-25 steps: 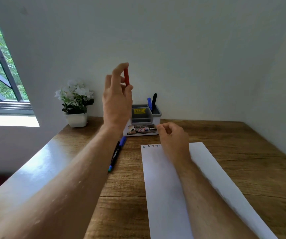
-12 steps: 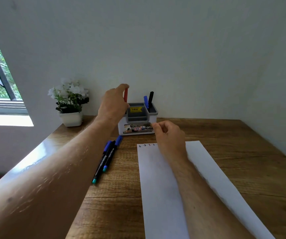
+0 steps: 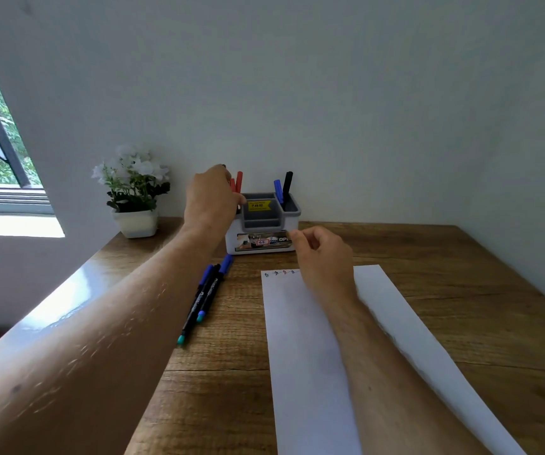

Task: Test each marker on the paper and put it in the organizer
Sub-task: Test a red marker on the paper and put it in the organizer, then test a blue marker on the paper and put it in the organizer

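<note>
I have lowered the left hand (image 3: 210, 200) from well above the organizer (image 3: 262, 231) to its left rear slot; the red marker (image 3: 239, 182) now stands there beside another red one, fingers curled near it, grip not discernible. Right hand (image 3: 322, 257), loosely curled, holds nothing just in front of the organizer, above the paper (image 3: 300, 356). Two markers (image 3: 207, 295) lie front-left, untested

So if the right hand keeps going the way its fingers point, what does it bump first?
Probably the organizer: the right hand points at its front right corner, though depth is unclear.
</note>
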`<act>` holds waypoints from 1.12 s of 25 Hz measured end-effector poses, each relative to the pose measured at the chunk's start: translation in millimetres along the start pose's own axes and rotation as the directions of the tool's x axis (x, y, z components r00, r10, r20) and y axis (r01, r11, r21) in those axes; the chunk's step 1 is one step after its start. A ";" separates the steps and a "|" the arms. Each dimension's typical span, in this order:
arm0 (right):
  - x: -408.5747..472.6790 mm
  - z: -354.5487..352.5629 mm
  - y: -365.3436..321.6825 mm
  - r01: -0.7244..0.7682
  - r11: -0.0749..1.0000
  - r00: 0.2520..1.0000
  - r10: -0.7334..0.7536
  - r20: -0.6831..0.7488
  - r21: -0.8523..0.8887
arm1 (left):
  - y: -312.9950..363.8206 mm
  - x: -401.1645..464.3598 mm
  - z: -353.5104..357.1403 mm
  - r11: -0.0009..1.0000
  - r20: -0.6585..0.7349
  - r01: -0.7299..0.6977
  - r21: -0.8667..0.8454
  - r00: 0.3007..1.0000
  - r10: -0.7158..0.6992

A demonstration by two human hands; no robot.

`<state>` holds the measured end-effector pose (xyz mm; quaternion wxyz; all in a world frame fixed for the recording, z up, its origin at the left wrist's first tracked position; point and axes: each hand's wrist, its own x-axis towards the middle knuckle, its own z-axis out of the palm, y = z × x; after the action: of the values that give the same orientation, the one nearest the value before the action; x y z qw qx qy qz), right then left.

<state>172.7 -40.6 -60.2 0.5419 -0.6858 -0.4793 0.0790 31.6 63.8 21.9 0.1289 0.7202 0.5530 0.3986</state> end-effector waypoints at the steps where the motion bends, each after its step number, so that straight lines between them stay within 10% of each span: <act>1: 0.3 -0.1 0.2 0.000 1.000 1.000 0.000 -0.002 0.001 | 0.6 -1.6 -2.8 0.999 -0.016 0.003 -0.039 1.000 -0.004; 8: -1.5 -4.7 -6.8 -0.006 1.000 1.000 0.006 0.013 -0.006 | -12.7 -50.5 -16.4 0.993 -0.129 -0.065 0.098 0.989 0.077; 14: -7.4 -10.7 -13.7 -0.021 1.000 1.000 0.021 0.010 0.008 | -43.0 -92.1 -4.0 0.837 0.255 0.074 0.543 0.935 -0.248; 28: -6.2 -8.2 -10.2 -0.011 1.000 1.000 0.011 0.020 -0.017 | -19.0 -100.7 21.5 0.824 0.186 0.100 0.557 0.953 -0.241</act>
<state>168.8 -51.2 -51.1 0.5307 -0.6922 -0.4817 0.0847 26.7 -14.5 -47.4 0.0235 0.7184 0.6848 0.1196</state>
